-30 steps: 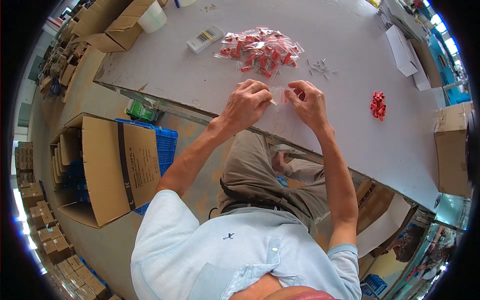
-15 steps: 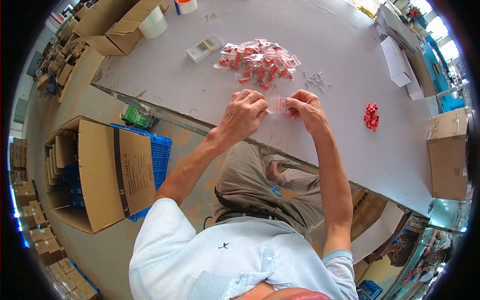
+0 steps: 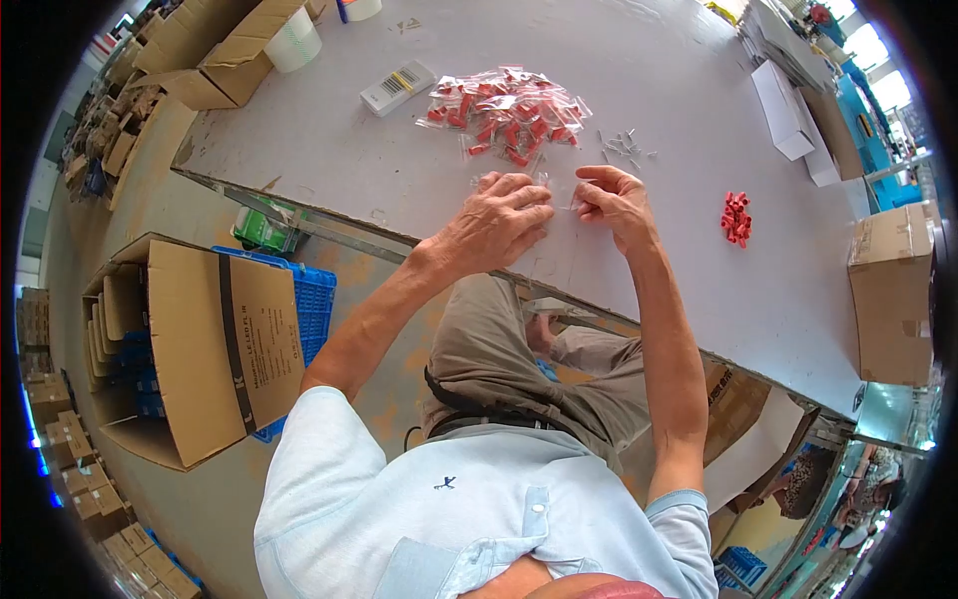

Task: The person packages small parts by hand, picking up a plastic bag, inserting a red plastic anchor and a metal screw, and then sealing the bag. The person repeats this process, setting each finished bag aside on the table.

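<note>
My left hand (image 3: pixel 497 220) rests on the grey table (image 3: pixel 329 140) with its fingers spread flat, pressing on a small clear plastic bag (image 3: pixel 561 195). My right hand (image 3: pixel 611 203) pinches the other end of that bag with thumb and fingertips. Just beyond my hands lies a heap of filled clear bags with red parts (image 3: pixel 504 115). A few small metal screws (image 3: pixel 626 145) lie scattered right of the heap. A small cluster of loose red parts (image 3: pixel 735 217) sits on the table to the right of my right hand.
A white barcode-labelled box (image 3: pixel 396 87) lies left of the heap. Open cardboard boxes (image 3: pixel 205 55) and a tape roll (image 3: pixel 294 45) stand at the far left corner. White boxes (image 3: pixel 788 110) and a brown carton (image 3: pixel 891 295) are on the right. On the floor, an open carton (image 3: pixel 200 349) sits in a blue crate (image 3: pixel 314 295).
The left hand has opened from a pinch and now lies flat on the small bag. The right hand stays pinched on the bag's end, which has come down onto the table.
</note>
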Action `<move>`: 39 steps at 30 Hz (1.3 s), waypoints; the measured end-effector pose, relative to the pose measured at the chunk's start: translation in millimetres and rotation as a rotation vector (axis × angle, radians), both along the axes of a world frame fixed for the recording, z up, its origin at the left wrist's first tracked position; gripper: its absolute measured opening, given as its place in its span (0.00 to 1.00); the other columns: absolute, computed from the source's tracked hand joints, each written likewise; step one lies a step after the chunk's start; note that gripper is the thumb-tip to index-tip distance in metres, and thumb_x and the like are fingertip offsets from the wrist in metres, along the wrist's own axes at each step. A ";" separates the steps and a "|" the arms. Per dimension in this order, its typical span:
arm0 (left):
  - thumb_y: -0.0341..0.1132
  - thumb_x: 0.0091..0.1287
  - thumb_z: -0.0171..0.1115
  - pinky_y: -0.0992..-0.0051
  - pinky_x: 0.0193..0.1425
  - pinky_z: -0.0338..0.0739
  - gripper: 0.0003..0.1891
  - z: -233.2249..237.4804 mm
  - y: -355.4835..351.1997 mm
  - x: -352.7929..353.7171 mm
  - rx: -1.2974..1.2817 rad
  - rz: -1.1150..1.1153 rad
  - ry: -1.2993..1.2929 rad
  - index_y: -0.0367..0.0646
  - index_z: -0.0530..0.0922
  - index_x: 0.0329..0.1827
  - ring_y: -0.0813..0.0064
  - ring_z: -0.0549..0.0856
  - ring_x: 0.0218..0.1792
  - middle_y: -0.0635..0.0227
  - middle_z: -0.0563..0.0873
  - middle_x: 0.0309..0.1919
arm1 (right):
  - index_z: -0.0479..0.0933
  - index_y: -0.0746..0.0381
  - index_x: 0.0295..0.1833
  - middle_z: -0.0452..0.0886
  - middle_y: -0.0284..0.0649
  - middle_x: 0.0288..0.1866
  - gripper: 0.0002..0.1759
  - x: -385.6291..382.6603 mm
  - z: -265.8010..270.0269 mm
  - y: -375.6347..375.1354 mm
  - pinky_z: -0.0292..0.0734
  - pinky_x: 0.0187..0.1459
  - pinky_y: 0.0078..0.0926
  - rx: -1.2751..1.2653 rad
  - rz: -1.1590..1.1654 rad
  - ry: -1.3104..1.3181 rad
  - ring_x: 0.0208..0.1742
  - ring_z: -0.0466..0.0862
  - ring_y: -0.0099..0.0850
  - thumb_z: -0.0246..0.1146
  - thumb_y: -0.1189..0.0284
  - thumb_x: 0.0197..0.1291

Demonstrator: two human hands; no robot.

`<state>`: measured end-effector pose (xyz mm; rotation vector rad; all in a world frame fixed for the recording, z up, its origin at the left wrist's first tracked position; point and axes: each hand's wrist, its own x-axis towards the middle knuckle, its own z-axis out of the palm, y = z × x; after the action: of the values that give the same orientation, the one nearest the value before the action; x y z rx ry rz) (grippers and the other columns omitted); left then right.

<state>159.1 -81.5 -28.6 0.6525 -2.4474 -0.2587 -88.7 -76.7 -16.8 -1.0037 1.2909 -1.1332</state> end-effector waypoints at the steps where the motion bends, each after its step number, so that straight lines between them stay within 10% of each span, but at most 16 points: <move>1: 0.39 0.70 0.72 0.50 0.76 0.69 0.16 0.6 -0.7 -0.3 0.000 0.003 0.000 0.46 0.87 0.59 0.57 0.78 0.71 0.62 0.86 0.63 | 0.84 0.69 0.52 0.88 0.38 0.35 0.13 -2.0 1.2 -0.1 0.85 0.29 0.19 0.020 -0.003 0.002 0.28 0.86 0.21 0.74 0.76 0.64; 22: 0.42 0.68 0.74 0.49 0.77 0.65 0.24 6.0 -7.3 -6.3 -0.083 0.161 -0.070 0.38 0.84 0.63 0.56 0.74 0.71 0.57 0.81 0.66 | 0.84 0.64 0.55 0.88 0.36 0.38 0.13 -50.5 17.6 51.2 0.87 0.34 0.21 -0.001 -0.235 -0.048 0.35 0.87 0.21 0.69 0.77 0.66; 28: 0.32 0.68 0.74 0.63 0.58 0.81 0.16 21.1 19.7 -47.8 -0.112 0.121 0.317 0.41 0.85 0.56 0.64 0.86 0.50 0.66 0.87 0.51 | 0.83 0.62 0.56 0.88 0.38 0.40 0.12 -74.4 18.6 88.7 0.87 0.38 0.23 -0.124 -0.319 -0.198 0.37 0.87 0.22 0.69 0.77 0.68; 30: 0.38 0.73 0.72 0.72 0.46 0.83 0.14 26.0 33.1 -84.1 0.832 0.045 0.548 0.40 0.85 0.54 0.73 0.87 0.42 0.66 0.88 0.44 | 0.83 0.62 0.56 0.88 0.38 0.40 0.12 -81.3 21.5 97.9 0.87 0.39 0.22 -0.172 -0.312 -0.218 0.37 0.87 0.22 0.68 0.77 0.68; 33: 0.43 0.77 0.69 0.76 0.42 0.82 0.15 36.7 41.5 -130.4 1.397 -0.093 0.661 0.39 0.85 0.53 0.79 0.86 0.38 0.67 0.88 0.40 | 0.82 0.63 0.55 0.87 0.37 0.40 0.11 -85.8 27.9 114.7 0.82 0.39 0.23 -0.217 -0.350 -0.118 0.35 0.84 0.22 0.64 0.80 0.69; 39: 0.31 0.73 0.67 0.77 0.41 0.78 0.06 15.3 31.4 -165.5 1.269 -0.193 0.588 0.37 0.86 0.46 0.81 0.83 0.35 0.71 0.86 0.35 | 0.82 0.65 0.54 0.86 0.37 0.39 0.12 -111.3 13.5 133.3 0.82 0.37 0.23 -0.315 -0.300 -0.046 0.35 0.84 0.22 0.64 0.81 0.67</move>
<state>-6.4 -50.0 -13.3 0.6563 -1.5376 -1.8447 -200.0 56.6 -3.2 -1.0236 1.2786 -1.6190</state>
